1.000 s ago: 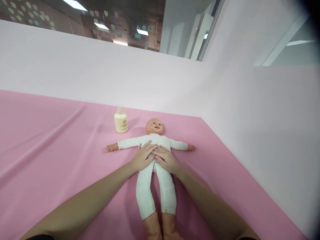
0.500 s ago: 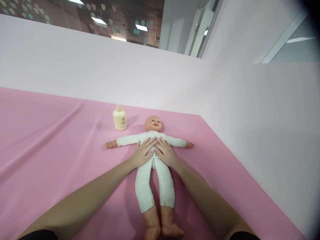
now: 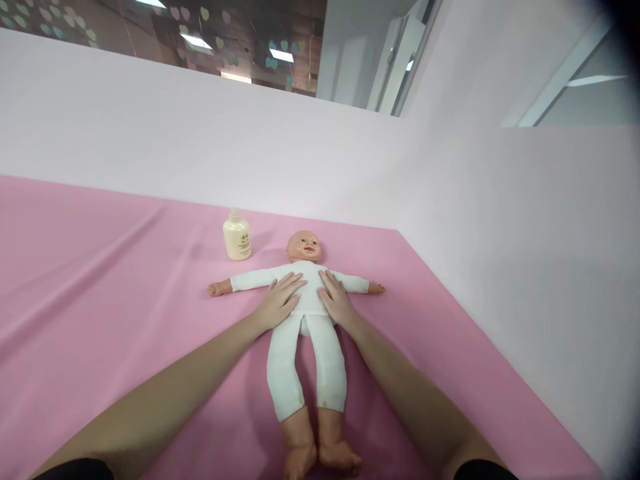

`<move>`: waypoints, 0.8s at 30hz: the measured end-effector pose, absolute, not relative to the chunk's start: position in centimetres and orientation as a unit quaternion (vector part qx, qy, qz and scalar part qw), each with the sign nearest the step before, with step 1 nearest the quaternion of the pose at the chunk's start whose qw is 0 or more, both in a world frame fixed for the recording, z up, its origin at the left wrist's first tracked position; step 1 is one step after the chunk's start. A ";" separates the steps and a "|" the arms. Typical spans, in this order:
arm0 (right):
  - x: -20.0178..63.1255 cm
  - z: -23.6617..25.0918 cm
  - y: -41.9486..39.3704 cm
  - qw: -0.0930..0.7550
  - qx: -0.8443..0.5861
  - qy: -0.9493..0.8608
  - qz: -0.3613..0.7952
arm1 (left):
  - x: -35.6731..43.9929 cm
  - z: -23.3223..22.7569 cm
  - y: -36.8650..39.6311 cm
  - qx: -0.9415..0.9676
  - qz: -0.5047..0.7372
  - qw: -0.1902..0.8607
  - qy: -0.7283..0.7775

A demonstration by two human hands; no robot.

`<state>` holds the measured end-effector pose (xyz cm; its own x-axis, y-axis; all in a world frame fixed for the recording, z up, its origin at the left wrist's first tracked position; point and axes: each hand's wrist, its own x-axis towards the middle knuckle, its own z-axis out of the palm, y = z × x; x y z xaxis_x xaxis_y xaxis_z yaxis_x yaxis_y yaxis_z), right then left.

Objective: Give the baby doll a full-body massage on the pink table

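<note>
bottle (image 3: 237, 241) label: a small dark mark and print, too small to read (no other text anywhere)

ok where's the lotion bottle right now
In the head view the lotion bottle stands upright on the pink sheet, just left of the doll's head, beyond the left hand.

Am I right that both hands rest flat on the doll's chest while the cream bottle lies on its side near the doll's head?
Not quite. In the head view the cream bottle stands upright on the pink cloth, not on its side. The rest holds: the left hand and right hand rest flat on the chest of the doll, and the bottle is near its head.
</note>
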<state>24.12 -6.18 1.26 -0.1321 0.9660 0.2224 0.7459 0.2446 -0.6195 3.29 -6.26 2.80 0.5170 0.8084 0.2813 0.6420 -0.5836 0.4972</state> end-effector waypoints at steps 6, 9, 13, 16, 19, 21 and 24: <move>25.3 1.3 -5.7 0.303 -0.598 -0.726 0.154 | 2.6 2.4 -5.3 0.820 0.242 0.152 0.496; 25.9 1.3 -5.5 0.293 -0.617 -0.720 0.122 | 2.2 2.1 -4.7 0.807 0.246 0.146 0.516; 26.6 1.1 -5.2 0.285 -0.646 -0.704 0.079 | 1.8 1.7 -4.0 0.798 0.254 0.123 0.533; 26.7 0.9 -5.1 0.288 -0.651 -0.699 0.062 | 1.7 1.7 -3.9 0.794 0.250 0.107 0.544; 26.7 0.8 -5.1 0.303 -0.646 -0.699 0.049 | 1.8 2.0 -4.3 0.793 0.253 0.092 0.547; 26.6 0.9 -5.2 0.324 -0.632 -0.703 0.037 | 1.9 2.4 -4.6 0.792 0.260 0.075 0.548; 26.4 1.2 -5.3 0.357 -0.612 -0.705 0.009 | 2.0 2.7 -4.9 0.790 0.262 0.047 0.552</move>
